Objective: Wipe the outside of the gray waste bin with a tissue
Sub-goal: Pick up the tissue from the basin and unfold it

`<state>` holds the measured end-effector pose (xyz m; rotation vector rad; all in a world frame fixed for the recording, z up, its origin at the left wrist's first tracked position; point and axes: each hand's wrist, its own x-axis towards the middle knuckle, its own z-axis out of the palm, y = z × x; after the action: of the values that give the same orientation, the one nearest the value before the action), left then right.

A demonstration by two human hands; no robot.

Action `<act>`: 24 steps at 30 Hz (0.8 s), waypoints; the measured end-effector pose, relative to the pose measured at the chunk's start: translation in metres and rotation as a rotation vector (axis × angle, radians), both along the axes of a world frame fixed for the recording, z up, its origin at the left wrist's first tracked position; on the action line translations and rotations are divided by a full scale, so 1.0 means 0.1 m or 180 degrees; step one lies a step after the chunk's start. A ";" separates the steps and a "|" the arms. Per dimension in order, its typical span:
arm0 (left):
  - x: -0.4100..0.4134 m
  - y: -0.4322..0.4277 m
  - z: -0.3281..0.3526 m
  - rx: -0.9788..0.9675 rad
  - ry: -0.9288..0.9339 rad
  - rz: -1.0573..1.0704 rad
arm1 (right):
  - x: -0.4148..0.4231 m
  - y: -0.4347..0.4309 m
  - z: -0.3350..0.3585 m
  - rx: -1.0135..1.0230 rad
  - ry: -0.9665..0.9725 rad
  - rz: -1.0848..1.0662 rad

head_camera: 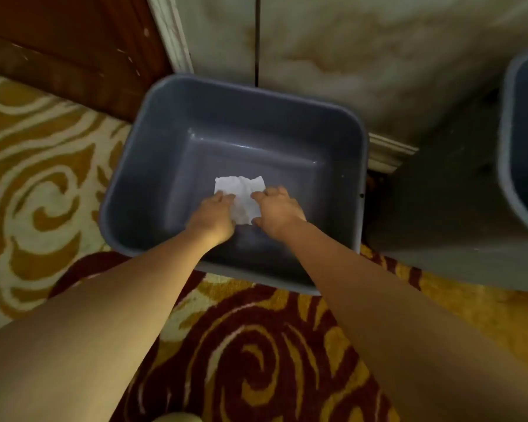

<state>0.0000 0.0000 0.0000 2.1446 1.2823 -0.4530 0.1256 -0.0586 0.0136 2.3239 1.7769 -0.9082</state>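
Note:
The gray waste bin stands upright on the carpet, seen from above, its inside bare. A white tissue is spread out over the bin's opening. My left hand grips the tissue's left edge. My right hand grips its right edge. Both forearms reach over the bin's near rim. The tissue's lower part is hidden between the two hands, and the bin's outer walls are mostly out of sight.
A second gray bin stands at the right edge. A pale stained wall with a white baseboard rises behind the bins, and a dark wooden door is at the back left. Patterned gold, cream and red carpet covers the floor.

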 end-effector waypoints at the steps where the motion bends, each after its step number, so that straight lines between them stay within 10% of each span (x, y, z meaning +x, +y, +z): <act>1: 0.01 0.02 -0.03 0.0068 0.0020 -0.0042 | -0.01 0.03 -0.04 -0.0059 -0.0065 0.0058; 15: 0.32 0.24 0.21 0.0498 0.0157 -0.0850 | 0.09 0.00 0.07 0.0655 -0.0091 -0.0381; 24: 0.90 -0.18 1.64 0.0256 -0.0667 -0.1514 | 0.33 -1.03 1.09 0.2244 0.1917 -0.2058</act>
<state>0.0901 -0.0183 0.1638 2.4910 0.6816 -0.3557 0.1585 -0.1616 0.1229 3.5089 1.7275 -1.3398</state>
